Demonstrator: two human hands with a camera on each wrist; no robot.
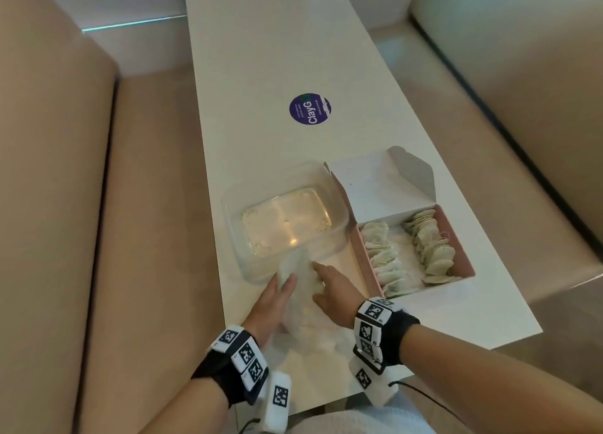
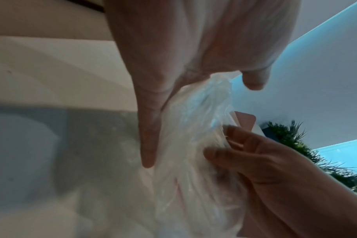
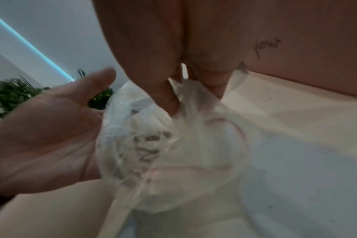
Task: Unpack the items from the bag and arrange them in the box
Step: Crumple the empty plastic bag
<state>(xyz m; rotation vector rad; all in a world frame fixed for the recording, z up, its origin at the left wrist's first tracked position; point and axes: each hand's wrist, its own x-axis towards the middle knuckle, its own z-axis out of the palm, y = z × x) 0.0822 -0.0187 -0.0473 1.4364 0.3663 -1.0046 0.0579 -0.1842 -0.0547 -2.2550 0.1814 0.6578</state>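
A crumpled clear plastic bag point(image 1: 303, 290) lies on the white table point(image 1: 261, 74), just in front of an empty clear plastic container point(image 1: 339, 211). My left hand point(image 1: 277, 296) rests against the bag's left side with straight fingers and the thumb spread away. In the right wrist view its palm point(image 3: 51, 128) faces the bag point(image 3: 163, 145). My right hand point(image 1: 326, 286) pinches the bag's film between its fingertips point(image 3: 169, 96). Blurred brownish contents show through the film. The left wrist view shows both hands on the bag point(image 2: 194, 128).
A pink box point(image 1: 466, 247) with its lid open stands right of the container, holding two rows of tea bags point(image 1: 430, 244). A round purple sticker point(image 1: 310, 109) marks the table's middle. Beige benches flank the narrow table on both sides.
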